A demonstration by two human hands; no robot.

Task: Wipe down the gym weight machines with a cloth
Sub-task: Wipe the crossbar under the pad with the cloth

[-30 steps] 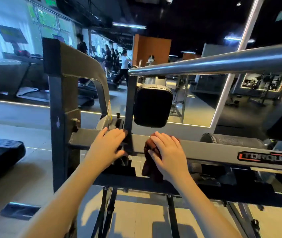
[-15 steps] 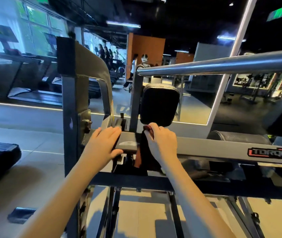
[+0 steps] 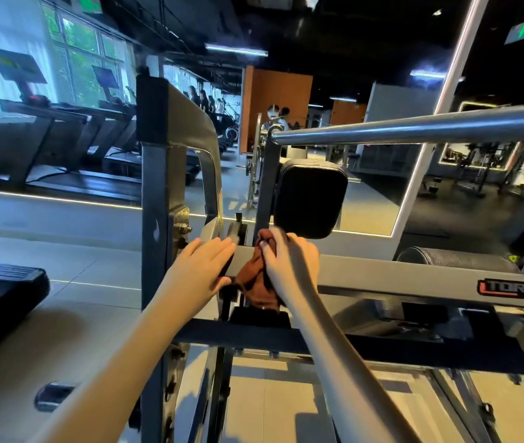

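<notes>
A grey weight machine stands in front of me, with a horizontal beam point(image 3: 382, 278) marked TORQUE crossing the middle. My right hand point(image 3: 289, 263) grips a brown cloth point(image 3: 254, 282) bunched against the beam's left part, just below a black square pad point(image 3: 310, 198). The cloth hangs down over the beam's front. My left hand point(image 3: 204, 266) rests on the beam's left end with fingers straight, the thumb under the edge, next to the grey upright post point(image 3: 155, 219).
A chrome bar point(image 3: 414, 127) runs across at upper right. A black roller pad point(image 3: 455, 259) lies behind the beam on the right. A mirror wall behind reflects treadmills and people. A black treadmill edge point(image 3: 2, 292) sits at the left on the tiled floor.
My right hand has slid the cloth leftward and upward along the beam, toward the pad's post. The left hand stayed on the beam's end. My view shifted slightly right.
</notes>
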